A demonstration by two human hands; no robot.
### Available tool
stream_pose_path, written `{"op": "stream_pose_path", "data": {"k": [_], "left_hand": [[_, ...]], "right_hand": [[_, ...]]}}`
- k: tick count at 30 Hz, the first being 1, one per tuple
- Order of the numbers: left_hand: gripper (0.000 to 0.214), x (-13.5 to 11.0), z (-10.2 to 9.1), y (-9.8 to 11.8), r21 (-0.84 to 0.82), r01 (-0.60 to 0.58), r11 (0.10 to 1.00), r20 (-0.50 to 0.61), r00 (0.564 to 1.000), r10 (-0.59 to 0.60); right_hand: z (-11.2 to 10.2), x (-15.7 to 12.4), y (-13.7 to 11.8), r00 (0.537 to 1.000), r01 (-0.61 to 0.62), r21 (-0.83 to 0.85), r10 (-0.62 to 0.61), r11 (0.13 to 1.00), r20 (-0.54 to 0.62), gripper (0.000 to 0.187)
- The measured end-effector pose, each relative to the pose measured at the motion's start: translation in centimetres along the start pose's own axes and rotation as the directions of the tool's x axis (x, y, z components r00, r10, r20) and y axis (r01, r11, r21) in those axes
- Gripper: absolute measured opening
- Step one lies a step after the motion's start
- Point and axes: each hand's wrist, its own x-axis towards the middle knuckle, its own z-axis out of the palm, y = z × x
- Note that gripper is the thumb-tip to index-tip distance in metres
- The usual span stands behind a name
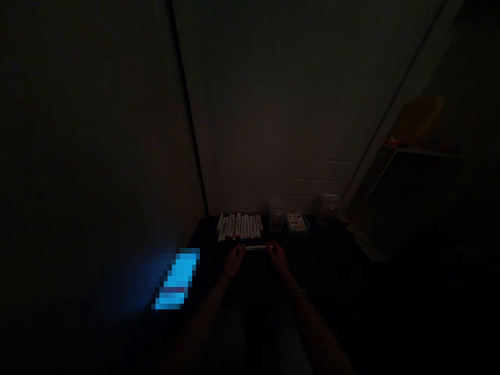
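The scene is very dark. My left hand (234,259) and my right hand (276,255) each pinch one end of a white marker (255,248), held level between them just above a dark surface (324,250). Beyond the hands, a row of several white markers (239,226) lies side by side near the wall.
A glowing blue screen (176,279) lies at the left. Small clear boxes (297,222) with markers stand right of the row, and a clear cup (330,205) further right. A pale wall or door (273,104) rises behind. A shelf (417,151) stands at the right.
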Motion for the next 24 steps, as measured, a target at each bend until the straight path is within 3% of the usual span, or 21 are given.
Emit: {"op": "stream_pose_path", "data": {"k": [7, 15, 24], "left_hand": [[0.038, -0.1, 0.1, 0.1, -0.002, 0.04, 0.999, -0.036, 0.999, -0.041], [0.038, 0.1, 0.1, -0.4, 0.002, 0.005, 1.0, -0.006, 1.0, -0.005], [0.036, -0.5, -0.3, 1.7, -0.018, 0.037, 0.999, -0.043, 0.998, -0.038]], "right_hand": [[0.0, 0.0, -0.2, 1.0, -0.009, -0.007, 0.009, 1.0, -0.007, 0.027], [0.0, -0.1, 0.1, 1.0, -0.019, -0.003, 0.019, 1.0, -0.015, 0.026], [0.0, 0.0, 0.4, 1.0, 0.008, -0.01, -0.008, 1.0, -0.008, 0.027]]}}
